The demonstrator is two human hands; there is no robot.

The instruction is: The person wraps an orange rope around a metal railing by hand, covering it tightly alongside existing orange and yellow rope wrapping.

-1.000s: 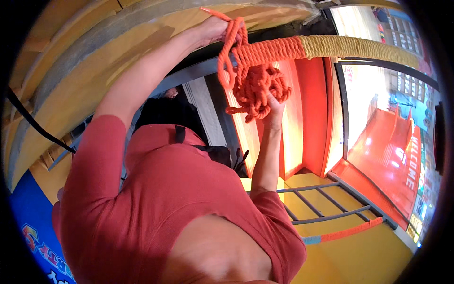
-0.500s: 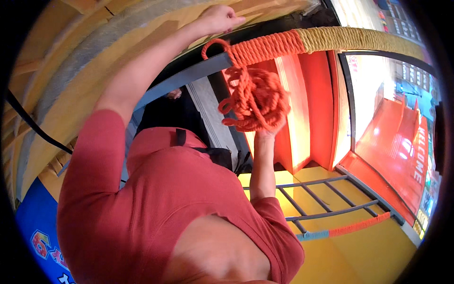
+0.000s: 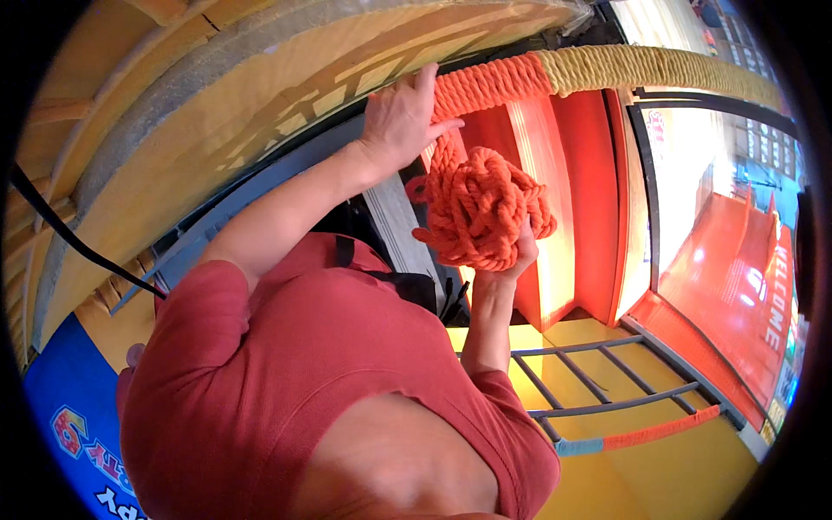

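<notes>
A handrail [image 3: 667,69] wound with rope crosses the upper part of the head view, tan along most of its length and orange toward its left end. My left hand [image 3: 400,121] is at that left end, fingers over the rail and thumb out beneath the orange rope windings [image 3: 494,85]. Its fingertips are partly hidden. From the windings, orange rope runs down to a tangled bundle [image 3: 485,208]. My right hand [image 3: 523,251] holds this bundle from its lower right side, with most fingers hidden behind the rope.
Red and pale steps [image 3: 568,217] lie below the rail. A dark metal railing [image 3: 598,377] stands over a yellow surface, one bar wrapped in blue and orange. A curved yellow wall [image 3: 217,113] is at the left, with a black cable [image 3: 78,243]. A red sloping panel [image 3: 724,269] is at the right.
My left hand has come down onto the rail's left end, covering the bare metal and rope loop there. The rope bundle in my right hand has shifted slightly right and down.
</notes>
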